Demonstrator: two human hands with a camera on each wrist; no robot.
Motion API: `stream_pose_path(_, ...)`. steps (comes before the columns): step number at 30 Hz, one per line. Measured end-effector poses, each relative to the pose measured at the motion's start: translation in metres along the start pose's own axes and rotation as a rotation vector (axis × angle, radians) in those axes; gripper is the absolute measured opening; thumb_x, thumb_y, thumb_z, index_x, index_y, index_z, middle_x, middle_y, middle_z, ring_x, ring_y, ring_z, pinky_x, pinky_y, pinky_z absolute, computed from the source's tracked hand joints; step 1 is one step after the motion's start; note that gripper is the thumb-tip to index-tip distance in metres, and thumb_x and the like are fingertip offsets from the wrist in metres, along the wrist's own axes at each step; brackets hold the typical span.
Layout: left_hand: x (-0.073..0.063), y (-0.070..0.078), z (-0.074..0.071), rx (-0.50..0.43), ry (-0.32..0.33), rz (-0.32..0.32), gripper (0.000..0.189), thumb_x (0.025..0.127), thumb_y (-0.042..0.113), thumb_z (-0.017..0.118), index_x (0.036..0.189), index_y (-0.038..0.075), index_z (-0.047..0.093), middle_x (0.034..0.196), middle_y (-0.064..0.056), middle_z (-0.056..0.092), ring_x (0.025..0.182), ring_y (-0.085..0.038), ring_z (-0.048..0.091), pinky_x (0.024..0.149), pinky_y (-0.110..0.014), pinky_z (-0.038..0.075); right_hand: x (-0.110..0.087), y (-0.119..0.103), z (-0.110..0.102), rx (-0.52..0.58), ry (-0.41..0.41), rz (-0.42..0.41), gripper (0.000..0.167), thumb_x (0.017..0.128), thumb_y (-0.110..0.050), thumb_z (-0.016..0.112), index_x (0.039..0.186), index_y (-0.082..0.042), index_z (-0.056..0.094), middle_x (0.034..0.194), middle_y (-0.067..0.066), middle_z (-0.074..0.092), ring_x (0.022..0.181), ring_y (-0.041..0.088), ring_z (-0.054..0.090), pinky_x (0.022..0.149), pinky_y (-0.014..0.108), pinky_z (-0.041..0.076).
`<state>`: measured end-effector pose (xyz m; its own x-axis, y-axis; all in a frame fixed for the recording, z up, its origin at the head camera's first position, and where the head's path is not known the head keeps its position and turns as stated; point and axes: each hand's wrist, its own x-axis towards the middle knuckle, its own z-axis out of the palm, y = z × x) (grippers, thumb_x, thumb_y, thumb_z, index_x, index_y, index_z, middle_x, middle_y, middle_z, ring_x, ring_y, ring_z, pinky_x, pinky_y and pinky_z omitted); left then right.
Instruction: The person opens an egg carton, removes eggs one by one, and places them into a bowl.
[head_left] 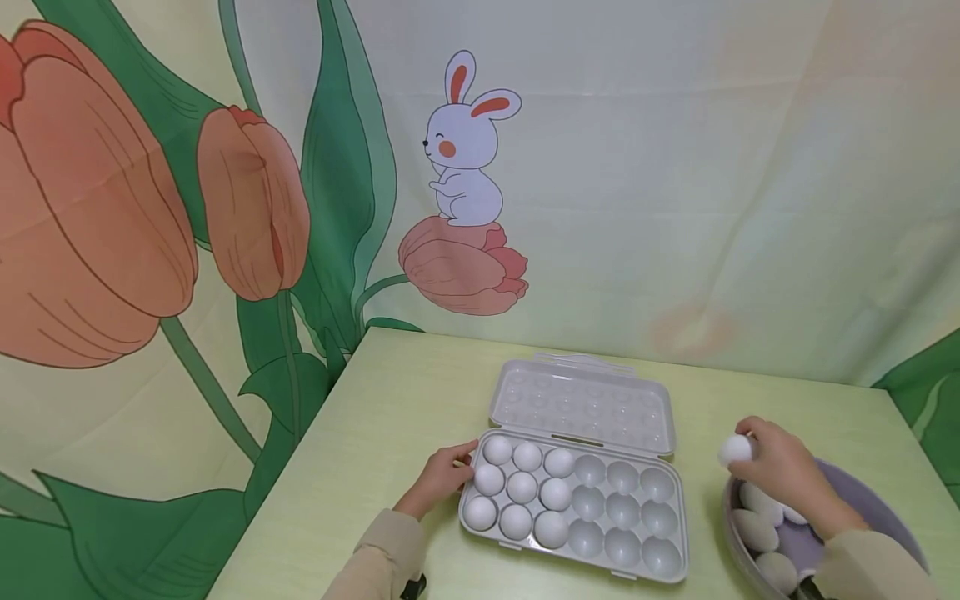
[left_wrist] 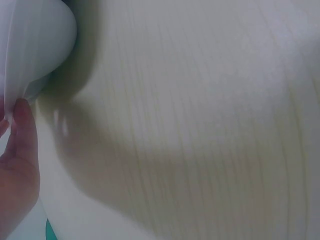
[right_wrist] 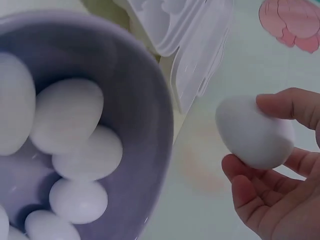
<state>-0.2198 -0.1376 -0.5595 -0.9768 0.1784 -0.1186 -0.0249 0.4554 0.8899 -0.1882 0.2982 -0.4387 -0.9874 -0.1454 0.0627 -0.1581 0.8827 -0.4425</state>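
Beside a round, greyish-purple bowl, the right hand pinches a smooth white egg between thumb and fingers; farther off, the left hand grips the side of a rectangular, pale plastic egg box, its dimpled lid open behind. A gentle pinch, low release and steadied box would probably suit this filling. One egg is in hand; at least seven loose eggs show in the bowl; nine seated eggs occupy half the eighteen cups.

Eggs sit in the tray, left of the bowl.
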Motion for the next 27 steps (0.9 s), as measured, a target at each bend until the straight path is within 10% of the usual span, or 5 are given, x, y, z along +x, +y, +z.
stream_pose_path(27, 0.001, 0.000, -0.002, 0.028, -0.011, -0.003, 0.053, 0.074, -0.001, 0.049, 0.127, 0.001, 0.046, 0.088, -0.013, 0.054, 0.065, -0.010, 0.050, 0.054, -0.027, 0.049, -0.023, 0.084, 0.000, -0.129, -0.234, 0.114, 0.042, 0.059, -0.020, 0.071, 0.087, 0.005, 0.053, 0.077, 0.011, 0.057, 0.069, 0.022, 0.050, 0.058, 0.037, 0.041)
